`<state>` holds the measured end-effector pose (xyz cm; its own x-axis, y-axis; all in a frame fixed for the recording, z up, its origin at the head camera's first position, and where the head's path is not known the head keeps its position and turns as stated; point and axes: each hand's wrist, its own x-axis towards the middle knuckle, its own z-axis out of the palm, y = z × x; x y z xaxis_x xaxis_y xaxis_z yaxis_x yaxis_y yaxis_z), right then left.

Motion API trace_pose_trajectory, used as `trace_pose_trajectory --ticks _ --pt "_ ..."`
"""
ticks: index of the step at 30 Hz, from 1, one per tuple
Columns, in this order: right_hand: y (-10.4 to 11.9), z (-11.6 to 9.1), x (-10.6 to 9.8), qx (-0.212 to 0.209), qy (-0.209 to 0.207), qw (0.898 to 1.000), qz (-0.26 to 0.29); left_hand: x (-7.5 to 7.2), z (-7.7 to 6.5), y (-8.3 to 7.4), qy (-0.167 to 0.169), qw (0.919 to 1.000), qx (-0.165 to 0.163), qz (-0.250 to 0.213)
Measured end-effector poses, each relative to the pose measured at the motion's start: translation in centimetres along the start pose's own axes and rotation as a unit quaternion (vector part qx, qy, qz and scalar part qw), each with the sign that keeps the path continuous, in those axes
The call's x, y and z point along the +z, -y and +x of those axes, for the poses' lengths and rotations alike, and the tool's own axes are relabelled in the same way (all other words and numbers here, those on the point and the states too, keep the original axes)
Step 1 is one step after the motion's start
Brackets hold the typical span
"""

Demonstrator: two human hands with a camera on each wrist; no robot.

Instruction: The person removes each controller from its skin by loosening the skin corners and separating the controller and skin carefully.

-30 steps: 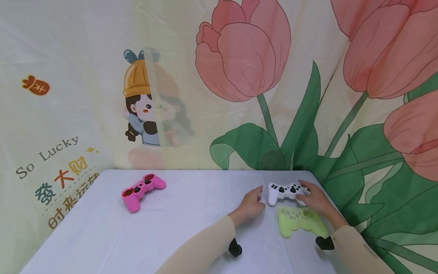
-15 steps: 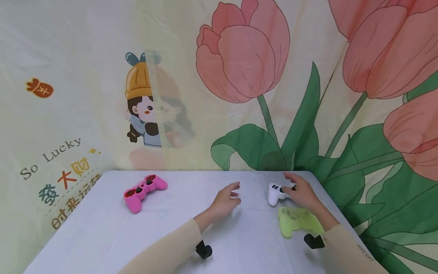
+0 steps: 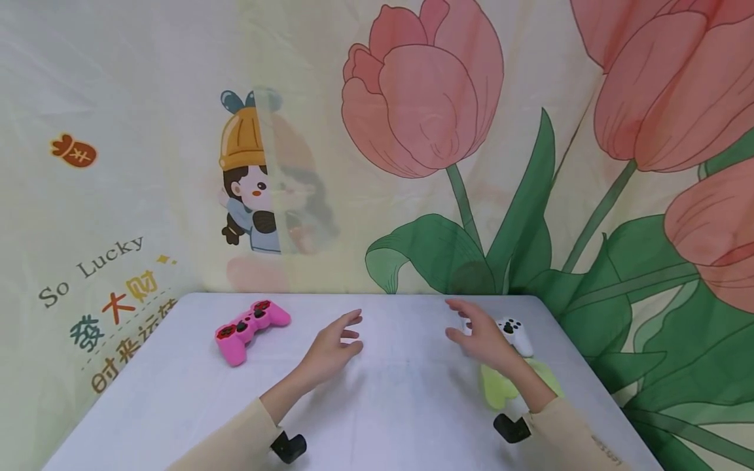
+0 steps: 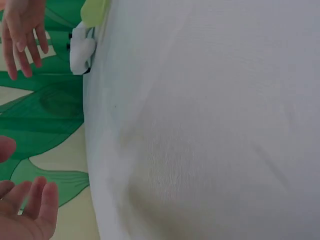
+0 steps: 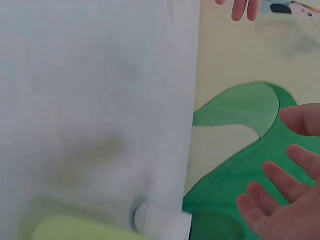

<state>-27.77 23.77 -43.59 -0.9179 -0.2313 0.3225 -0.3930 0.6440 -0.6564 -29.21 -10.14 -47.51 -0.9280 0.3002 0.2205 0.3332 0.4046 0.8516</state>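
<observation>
My left hand (image 3: 332, 348) hovers over the middle of the table, fingers loosely bent and holding nothing. To its left lies a pink game controller (image 3: 250, 329) with black sticks, set at a slant. My right hand (image 3: 480, 332) is raised in front of a white game controller (image 3: 517, 335), covering much of it in the head view; its fingers are spread and hold nothing. Just nearer than the white one lies a lime-green controller-shaped piece (image 3: 497, 387), partly hidden by the right wrist. In the left wrist view the white controller (image 4: 81, 50) sits near the table's edge.
A white cloth covers the table (image 3: 400, 405). Behind it hangs a curtain (image 3: 318, 131) printed with tulips, a cartoon figure and lettering. Black camera mounts (image 3: 511, 428) stick out below both wrists.
Both hands have moved left, away from the white controller's sides. The left hand now sits nearer the pink controller, and the right hand has crossed in front of the white one. The controllers stay put.
</observation>
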Motion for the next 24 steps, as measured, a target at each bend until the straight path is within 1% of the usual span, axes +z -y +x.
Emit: trace_pose_trajectory --ticks 4,12,15,20,21,24 --pt "1.6 -0.1 1.2 -0.004 0.007 1.000 0.016 -2.2 -1.5 0.5 -0.030 0.9995 -0.011 0.005" --pt "4.3 0.2 4.2 -0.004 0.014 0.998 0.056 -6.4 -4.5 1.5 -0.065 0.9965 -0.043 0.030" --pt "5.1 0.3 5.5 -0.010 0.017 0.996 0.082 -8.0 -5.8 1.6 -0.085 0.9945 -0.045 0.042" --pt "6.3 0.1 8.0 -0.005 0.017 0.992 0.127 -10.1 -7.2 1.7 -0.106 0.9914 -0.054 0.055" --pt "6.5 0.0 8.6 0.000 0.017 0.991 0.134 -10.4 -7.5 1.8 -0.109 0.9904 -0.059 0.061" --pt "6.8 -0.1 10.3 -0.001 0.019 0.988 0.155 -11.4 -8.3 2.2 -0.124 0.9869 -0.065 0.080"
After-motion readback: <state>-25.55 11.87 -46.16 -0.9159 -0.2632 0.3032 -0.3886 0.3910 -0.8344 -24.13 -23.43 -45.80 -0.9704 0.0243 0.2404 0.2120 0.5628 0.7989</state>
